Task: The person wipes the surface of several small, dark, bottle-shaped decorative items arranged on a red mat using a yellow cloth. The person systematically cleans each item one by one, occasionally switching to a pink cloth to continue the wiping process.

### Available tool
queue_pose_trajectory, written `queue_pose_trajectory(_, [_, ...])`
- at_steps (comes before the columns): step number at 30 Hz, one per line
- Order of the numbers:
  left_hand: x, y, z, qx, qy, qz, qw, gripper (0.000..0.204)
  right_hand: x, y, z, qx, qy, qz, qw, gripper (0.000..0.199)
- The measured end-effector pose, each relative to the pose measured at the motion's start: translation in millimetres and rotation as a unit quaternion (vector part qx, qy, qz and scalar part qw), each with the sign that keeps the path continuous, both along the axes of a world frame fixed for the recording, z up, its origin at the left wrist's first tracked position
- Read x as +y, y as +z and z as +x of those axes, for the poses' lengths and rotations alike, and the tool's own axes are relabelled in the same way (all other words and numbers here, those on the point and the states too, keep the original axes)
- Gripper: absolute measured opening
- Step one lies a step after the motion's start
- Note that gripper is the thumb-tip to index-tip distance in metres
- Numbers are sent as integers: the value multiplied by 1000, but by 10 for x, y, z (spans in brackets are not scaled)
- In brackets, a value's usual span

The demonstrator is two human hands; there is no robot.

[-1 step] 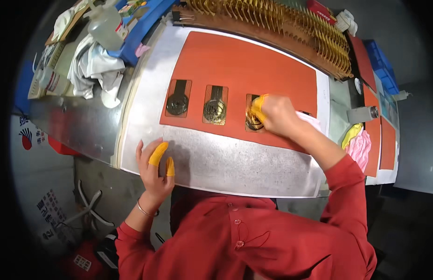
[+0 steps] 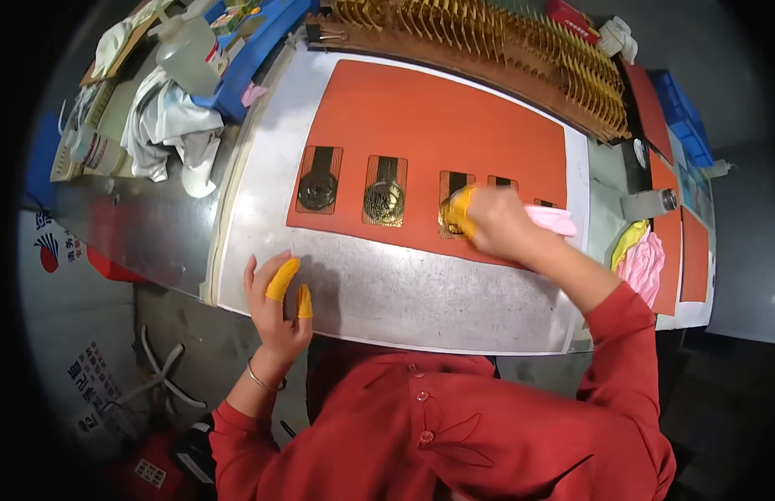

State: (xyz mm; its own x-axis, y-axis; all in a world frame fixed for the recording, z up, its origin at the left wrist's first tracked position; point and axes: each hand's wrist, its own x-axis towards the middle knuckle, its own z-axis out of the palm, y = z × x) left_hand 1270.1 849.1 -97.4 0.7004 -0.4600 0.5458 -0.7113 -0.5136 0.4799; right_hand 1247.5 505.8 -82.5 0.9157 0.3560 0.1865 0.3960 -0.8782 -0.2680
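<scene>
My right hand (image 2: pixel 498 219), with yellow finger cots, is closed over the third dark-and-gold patterned card (image 2: pixel 456 180), its fingertips pressed low on the card. A pale pink cloth (image 2: pixel 556 220) sticks out from the far side of this hand and seems gripped in it; the fingers hide the rest. To the left lie two more such cards, one with a dark disc (image 2: pixel 318 190) and one with a glossy gold-flecked disc (image 2: pixel 384 199). All rest on an orange mat (image 2: pixel 438 117). My left hand (image 2: pixel 277 302), also with yellow finger cots, is open and empty beside the board's front edge.
A rack of thin gold plates (image 2: pixel 488 50) stands along the back. Left are a white rag (image 2: pixel 174 121), a squeeze bottle (image 2: pixel 189 54) and a blue tray (image 2: pixel 254 63). A grey bottle (image 2: pixel 649 204) and pink-yellow cloths (image 2: pixel 640 265) lie right. More cards show partly behind my right hand.
My right hand has shifted slightly down and towards me on the third card, uncovering more of its upper part and another card behind. My left hand stays nearly in place.
</scene>
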Motion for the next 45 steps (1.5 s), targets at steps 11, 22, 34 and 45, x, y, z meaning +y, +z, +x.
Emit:
queue_pose_trajectory(11, [-29, -22, -57, 5, 5, -7, 1000, 40, 16, 6, -122, 22, 35, 13, 999, 6])
queue_pose_trajectory(22, [-35, -7, 14, -12, 1, 11, 1000, 43, -197, 5, 250, -46, 6, -14, 999, 9])
queue_pose_trajectory(34, [7, -38, -79, -5, 15, 9, 1000, 43, 11, 59, -118, -12, 69, 38, 997, 6])
queue_pose_trajectory(45, [-65, -15, -48, -35, -2, 15, 999, 43, -149, -26, 176, -42, 0, -25, 999, 6])
